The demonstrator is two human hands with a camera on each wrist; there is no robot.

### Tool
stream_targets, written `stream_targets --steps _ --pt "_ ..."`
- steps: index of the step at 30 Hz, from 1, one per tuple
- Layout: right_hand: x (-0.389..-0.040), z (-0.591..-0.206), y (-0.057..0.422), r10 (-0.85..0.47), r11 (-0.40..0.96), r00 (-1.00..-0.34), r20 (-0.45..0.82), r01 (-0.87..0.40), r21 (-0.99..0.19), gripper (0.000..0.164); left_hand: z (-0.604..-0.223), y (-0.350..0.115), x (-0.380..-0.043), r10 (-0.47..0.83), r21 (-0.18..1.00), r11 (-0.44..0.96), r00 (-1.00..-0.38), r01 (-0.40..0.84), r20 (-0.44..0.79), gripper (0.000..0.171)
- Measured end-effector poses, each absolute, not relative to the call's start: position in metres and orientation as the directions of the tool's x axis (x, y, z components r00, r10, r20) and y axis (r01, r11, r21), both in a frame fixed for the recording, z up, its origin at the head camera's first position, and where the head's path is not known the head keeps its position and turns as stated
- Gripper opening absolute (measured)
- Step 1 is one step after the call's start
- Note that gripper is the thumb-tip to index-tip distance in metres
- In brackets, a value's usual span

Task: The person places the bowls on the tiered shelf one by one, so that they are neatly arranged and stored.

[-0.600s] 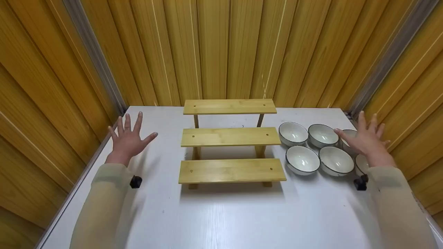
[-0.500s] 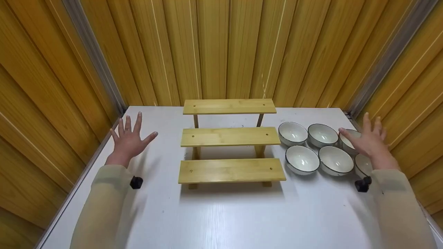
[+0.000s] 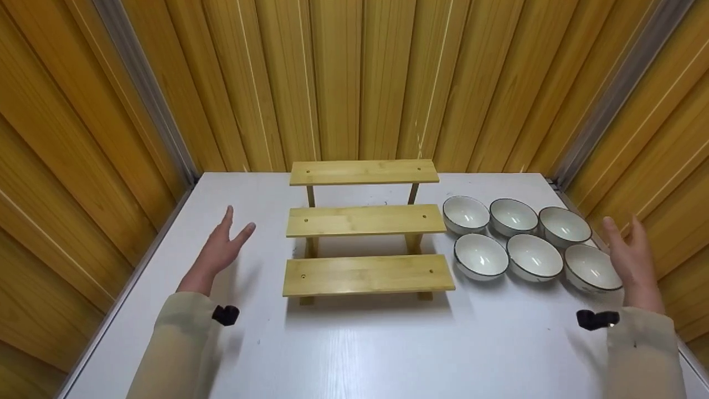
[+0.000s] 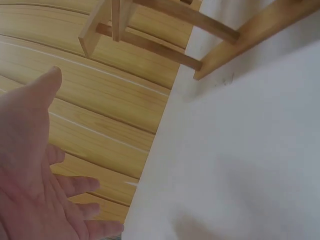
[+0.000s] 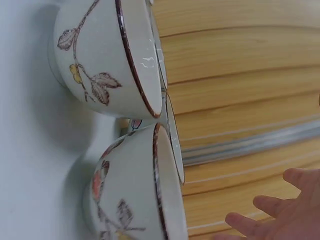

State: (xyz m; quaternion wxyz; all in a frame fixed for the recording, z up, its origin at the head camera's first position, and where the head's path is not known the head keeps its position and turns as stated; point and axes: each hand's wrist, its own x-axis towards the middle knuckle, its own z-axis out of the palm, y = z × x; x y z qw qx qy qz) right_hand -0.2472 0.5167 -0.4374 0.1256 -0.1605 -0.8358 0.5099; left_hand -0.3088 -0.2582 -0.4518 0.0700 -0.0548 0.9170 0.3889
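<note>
My left hand [image 3: 217, 250] is held over the left part of the table, holding nothing, its thumb apart from the fingers. In the left wrist view the palm shows with the fingers [image 4: 75, 185] spread. On the right, my right hand [image 3: 636, 260] hovers beside the rightmost bowls, thumb and fingers extended and nothing in them. Several white bowls [image 3: 534, 256] with dark rims stand upright in two rows. Leaf and flower patterns mark the outside of a bowl [image 5: 95, 55] in the right wrist view. Between the hands and the bowls stands a three-tier bamboo shelf [image 3: 365, 220] with bare boards.
The white table [image 3: 354, 343] meets wood-patterned panels [image 3: 338, 83] at the back and along both sides. Grey metal strips [image 3: 149, 88] run up the corners. The bowls sit close to the shelf's right end and to each other.
Both hands have turned from palms down to thumbs up, and drawn slightly back toward me. The right hand has moved outward, uncovering the rightmost bowls. Shelf and bowls stay in place.
</note>
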Motion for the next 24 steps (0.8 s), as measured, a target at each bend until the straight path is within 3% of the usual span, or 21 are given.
stream_targets --steps 3,6,12,19,24 --pt "-0.236 -0.446 0.52 0.457 0.29 -0.888 -0.051 0.203 -0.935 0.086 -0.461 -0.25 -0.299 -0.048 0.804 0.567 -0.981 -0.181 -0.187 0.103" --pt "-0.226 -0.454 0.522 0.561 0.135 -0.818 -0.129 0.244 -0.96 0.086 -0.471 -0.241 -0.291 -0.051 0.906 0.379 -0.982 -0.187 -0.182 0.097" --pt "-0.21 -0.467 0.526 0.716 -0.097 -0.667 -0.207 0.198 -0.975 0.08 -0.491 -0.216 -0.273 -0.043 0.978 0.11 -0.984 -0.179 -0.175 0.084" --pt "-0.195 -0.485 0.536 0.555 -0.179 -0.756 -0.348 0.3 -0.937 0.096 -0.51 -0.202 -0.256 0.04 0.979 -0.046 -0.98 -0.199 -0.197 0.057" --pt "-0.192 -0.498 0.54 0.452 -0.179 -0.812 -0.37 0.324 -0.929 0.094 -0.513 -0.195 -0.25 0.097 0.969 -0.118 -0.974 -0.216 -0.205 0.06"
